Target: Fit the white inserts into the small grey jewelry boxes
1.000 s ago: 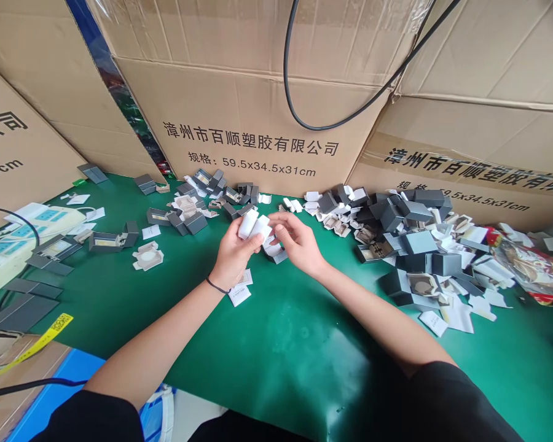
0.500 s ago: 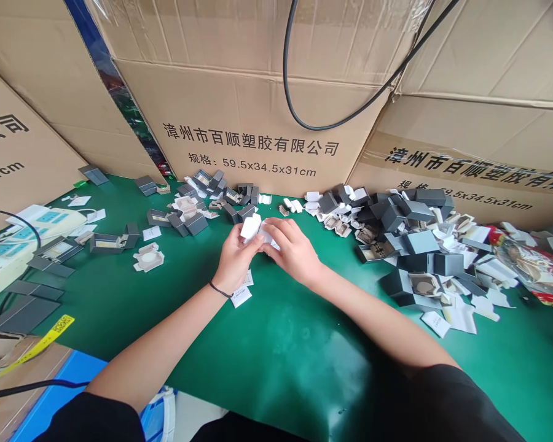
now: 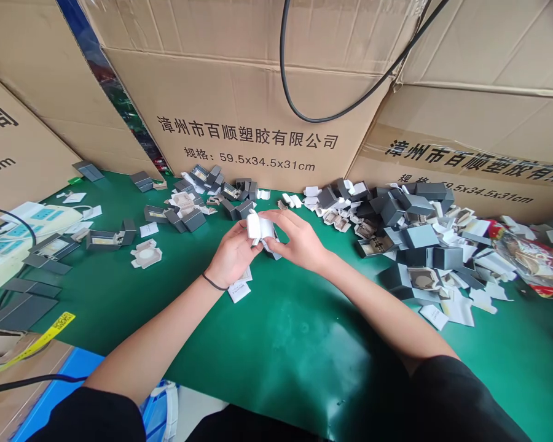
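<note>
The left hand (image 3: 235, 250) and the right hand (image 3: 299, 240) together grasp a small white carton piece (image 3: 260, 228) above the green worktop (image 3: 276, 331). Printed paper slips (image 3: 239, 290) lie just below the left hand. A heap of dark gray boxes (image 3: 419, 236) and white inserts sits well to the right, near a clear-and-red plastic packet (image 3: 534, 261).

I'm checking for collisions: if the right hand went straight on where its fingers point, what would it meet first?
The right hand would first meet the small white folded card piece between both hands, which its fingers seem to touch. The left hand looks next, though depth is unclear.
</note>
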Demonstrator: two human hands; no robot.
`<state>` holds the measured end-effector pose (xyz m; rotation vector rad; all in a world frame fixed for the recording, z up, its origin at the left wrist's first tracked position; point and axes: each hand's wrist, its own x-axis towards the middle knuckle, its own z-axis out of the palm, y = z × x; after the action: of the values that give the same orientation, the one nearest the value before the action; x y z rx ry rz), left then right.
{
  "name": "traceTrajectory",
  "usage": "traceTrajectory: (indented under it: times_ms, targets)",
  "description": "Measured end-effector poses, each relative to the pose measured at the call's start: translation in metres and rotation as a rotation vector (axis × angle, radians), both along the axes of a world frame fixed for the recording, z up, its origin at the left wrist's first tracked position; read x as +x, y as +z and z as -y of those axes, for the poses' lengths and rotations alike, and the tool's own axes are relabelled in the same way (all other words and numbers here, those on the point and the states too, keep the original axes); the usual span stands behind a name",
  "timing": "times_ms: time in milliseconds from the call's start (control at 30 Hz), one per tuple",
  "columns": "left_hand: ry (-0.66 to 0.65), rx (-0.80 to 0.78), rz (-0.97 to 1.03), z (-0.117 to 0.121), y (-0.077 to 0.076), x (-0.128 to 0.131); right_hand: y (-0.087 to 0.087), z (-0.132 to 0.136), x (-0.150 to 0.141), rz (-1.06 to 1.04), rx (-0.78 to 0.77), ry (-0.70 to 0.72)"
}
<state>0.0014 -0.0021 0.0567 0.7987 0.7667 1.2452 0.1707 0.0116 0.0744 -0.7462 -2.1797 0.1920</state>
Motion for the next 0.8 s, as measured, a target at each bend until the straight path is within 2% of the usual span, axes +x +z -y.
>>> traceTrajectory:
  times_ms: [200,300,500,667,800]
  targets:
    - [-0.045,0.027,0.021,-0.003,-0.008,-0.002,-0.001,0.003,-0.004,-0.037,0.000,0.008]
    - [-0.080,0.058,0.043,-0.001,-0.007,-0.001,-0.001,0.006,-0.005,-0.090,-0.025,0.009]
    - [-0.132,0.006,0.208,0.002,-0.003,0.002,0.001,0.010,-0.007,-0.110,-0.049,0.010]
    - [-0.148,0.018,0.233,0.002,-0.003,0.002,0.000,0.010,-0.008,-0.130,-0.008,0.036]
    - [-0.170,0.020,0.236,0.001,-0.006,0.000,-0.001,0.010,-0.009,-0.104,-0.038,0.029]
